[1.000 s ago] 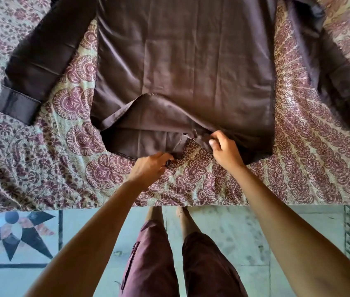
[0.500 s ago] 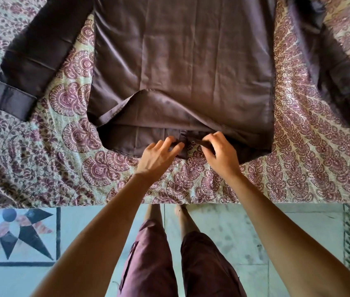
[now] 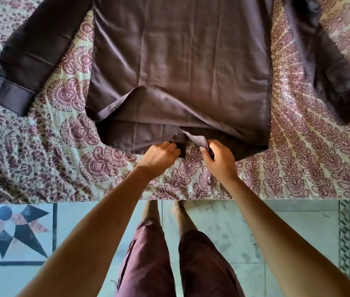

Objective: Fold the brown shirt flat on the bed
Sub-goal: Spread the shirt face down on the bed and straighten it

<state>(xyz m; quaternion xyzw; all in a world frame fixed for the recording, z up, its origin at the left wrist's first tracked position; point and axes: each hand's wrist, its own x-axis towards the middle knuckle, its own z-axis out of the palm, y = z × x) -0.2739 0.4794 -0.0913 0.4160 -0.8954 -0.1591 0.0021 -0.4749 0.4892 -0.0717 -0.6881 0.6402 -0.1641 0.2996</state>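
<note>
On the far left I am seeing the floor tile (image 3: pixel 9 230) with a dark star shape on it, down below the bed (image 3: pixel 41 168). The bed is wearing a cover with red-purple swirls all over.

The brown shirt (image 3: pixel 180 61) is lying spread out on the bed, back side up. Its left sleeve (image 3: pixel 35 52) is stretching out toward the left edge, and the cuff (image 3: pixel 11 93) is sitting at the end, a bit lighter in colour.

The bottom edge of the shirt is not lying flat. The top layer is turning up on the left side, so I am seeing the lower layer under it.

My left hand (image 3: pixel 159 156) is resting at the bottom edge, fingers curled together on the cloth. I cannot tell if it is really pinching the hem or just pressing it.

Just beside it, my right hand (image 3: pixel 219 159) is pinching a small corner flap (image 3: pixel 197 140) of the shirt between thumb and fingers. The flap is showing its lighter side. The two hands are close but not touching.

Below them, I am seeing my dark red shorts (image 3: pixel 176 260) and bare legs standing on the pale floor.

On the right, the other sleeve (image 3: pixel 330 67) is lying out toward the right edge, looking darker and a bit bunched.
</note>
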